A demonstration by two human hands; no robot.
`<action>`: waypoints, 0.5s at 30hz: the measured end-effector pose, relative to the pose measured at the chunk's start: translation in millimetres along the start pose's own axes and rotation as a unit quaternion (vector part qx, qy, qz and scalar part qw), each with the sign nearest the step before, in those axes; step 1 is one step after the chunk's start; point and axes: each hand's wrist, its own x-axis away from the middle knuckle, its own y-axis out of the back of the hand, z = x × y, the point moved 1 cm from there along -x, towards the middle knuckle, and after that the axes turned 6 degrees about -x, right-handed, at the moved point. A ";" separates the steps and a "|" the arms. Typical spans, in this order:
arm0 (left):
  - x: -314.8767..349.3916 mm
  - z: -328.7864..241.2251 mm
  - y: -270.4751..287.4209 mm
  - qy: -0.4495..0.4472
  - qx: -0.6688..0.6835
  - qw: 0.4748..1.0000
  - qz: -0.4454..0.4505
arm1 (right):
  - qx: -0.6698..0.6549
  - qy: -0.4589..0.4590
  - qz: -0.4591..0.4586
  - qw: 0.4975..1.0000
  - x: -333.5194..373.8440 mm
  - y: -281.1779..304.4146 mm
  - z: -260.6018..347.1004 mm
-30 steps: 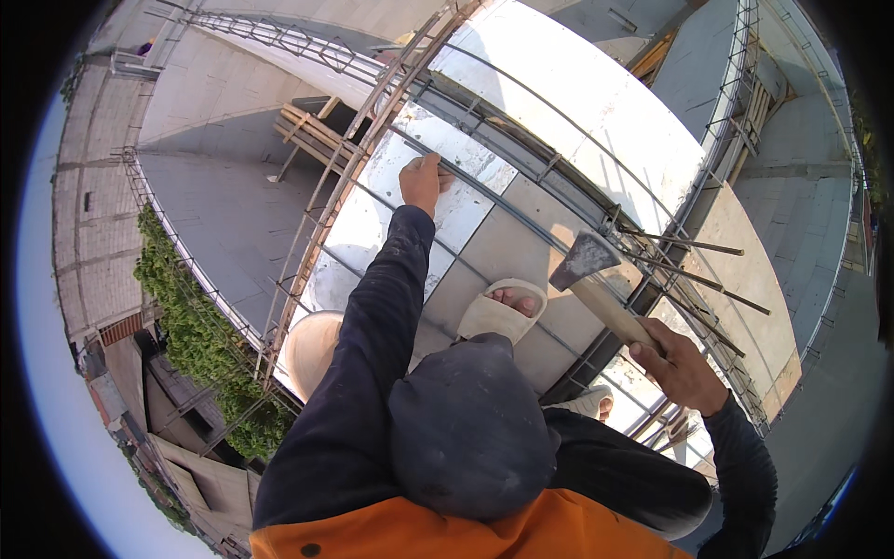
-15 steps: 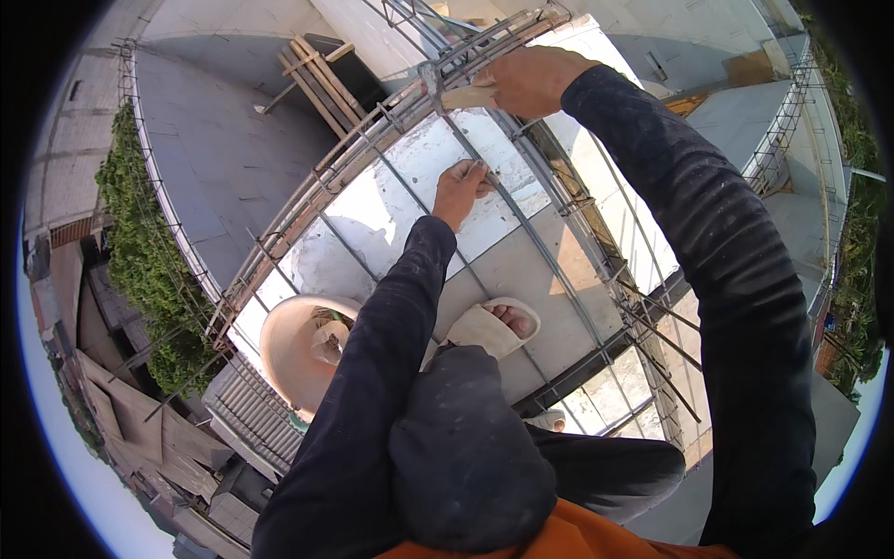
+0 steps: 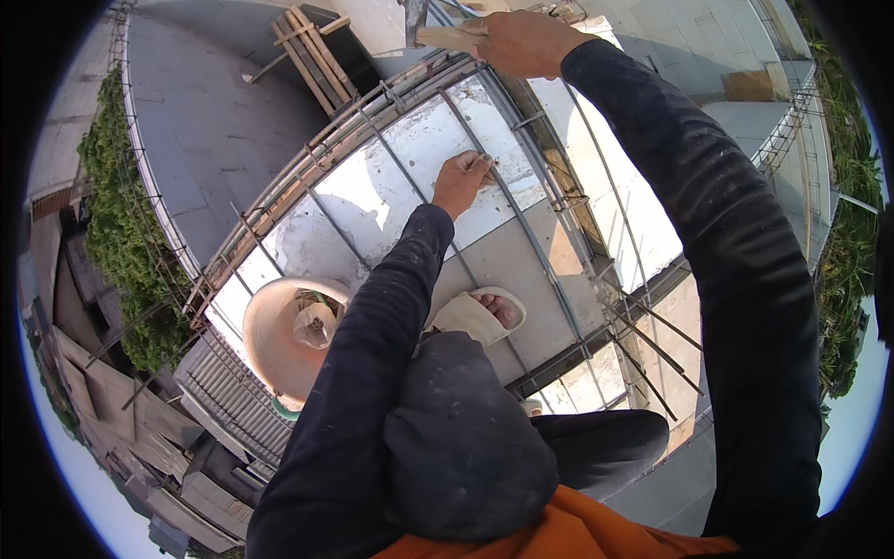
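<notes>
My right hand [image 3: 529,43] is closed around the wooden handle of a hammer [image 3: 449,38]. The hammer's metal head is up near the top edge, partly cut off by the picture. Lower down, my left hand [image 3: 459,183] has its fingertips pinched together beside a long steel reinforcing bar [image 3: 528,228]. Whatever sits in that pinch is too small to make out. Under the bars lies a pale, stained formwork panel [image 3: 386,191].
A wide round tub [image 3: 264,342] with a clear plastic bag inside stands left of my left forearm. My sandalled foot [image 3: 470,317] rests on the panel between bars. Bar ends [image 3: 666,349] jut out at right. Timber planks [image 3: 312,56] lie beyond the panel's far edge.
My right hand has raised the hammer away from the bars, toward the top edge. My left hand keeps its pinch by the same bar. The whole view has shifted slightly.
</notes>
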 end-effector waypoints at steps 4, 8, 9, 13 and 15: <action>2.8 9.2 -1.7 -0.006 0.000 1.000 0.008 | 0.254 -0.015 0.212 0.944 -8.6 -10.7 24.1; 6.0 3.8 1.8 0.029 -0.032 0.999 0.022 | 0.088 -0.071 0.099 0.989 0.5 -3.8 8.6; 4.6 -8.3 -8.0 0.026 -0.031 0.999 0.016 | 0.100 0.031 -0.022 0.994 -8.1 -20.7 -23.7; 6.0 1.7 -4.9 0.021 -0.041 0.999 0.019 | 0.147 -0.034 0.133 0.979 7.8 -19.1 12.3; 11.8 8.7 -2.8 0.009 -0.075 0.997 0.030 | 0.188 -0.031 0.193 0.963 12.4 -15.9 26.5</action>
